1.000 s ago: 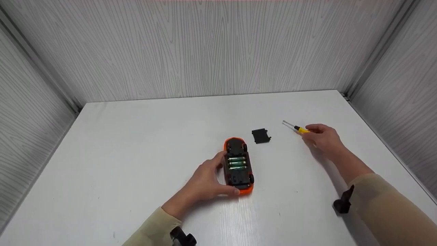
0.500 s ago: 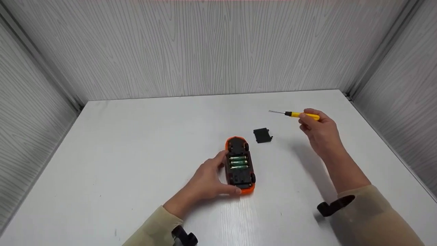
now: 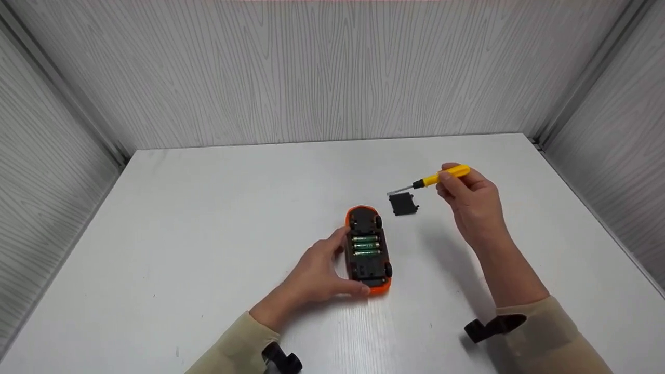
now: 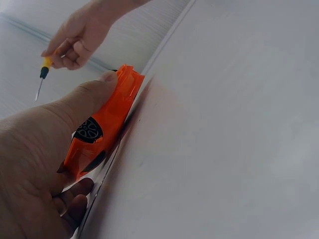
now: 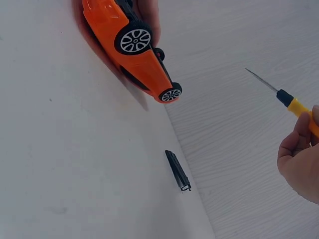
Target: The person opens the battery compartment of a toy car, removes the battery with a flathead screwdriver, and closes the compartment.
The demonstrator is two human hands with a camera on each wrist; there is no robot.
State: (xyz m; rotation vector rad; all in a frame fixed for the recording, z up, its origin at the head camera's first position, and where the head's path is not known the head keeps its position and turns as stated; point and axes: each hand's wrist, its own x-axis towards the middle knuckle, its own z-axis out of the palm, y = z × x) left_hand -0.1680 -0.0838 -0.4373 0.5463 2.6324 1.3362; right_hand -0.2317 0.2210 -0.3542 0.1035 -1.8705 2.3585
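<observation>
An orange toy car (image 3: 371, 269) lies upside down on the white table, its black underside facing up. Three green batteries (image 3: 366, 245) sit side by side in its uncovered compartment. My left hand (image 3: 317, 272) grips the car from the left, thumb at the near end and fingers near the far end; the left wrist view shows the orange side of the car (image 4: 112, 112) under the thumb. Raised above the table, my right hand (image 3: 473, 205) pinches the yellow handle of a screwdriver (image 3: 432, 179). Its metal shaft points left, overlapping the area by the black battery cover (image 3: 403, 204).
The battery cover lies flat just beyond the car's right side. Grey wood-grain panels (image 3: 327, 72) enclose the white table (image 3: 234, 208) at the back and on both sides. Each sleeve carries a small black camera mount (image 3: 280, 358).
My right hand has lifted the screwdriver off the table and brought it leftward, its tip swinging down towards the car side. My left hand keeps its grip on the car.
</observation>
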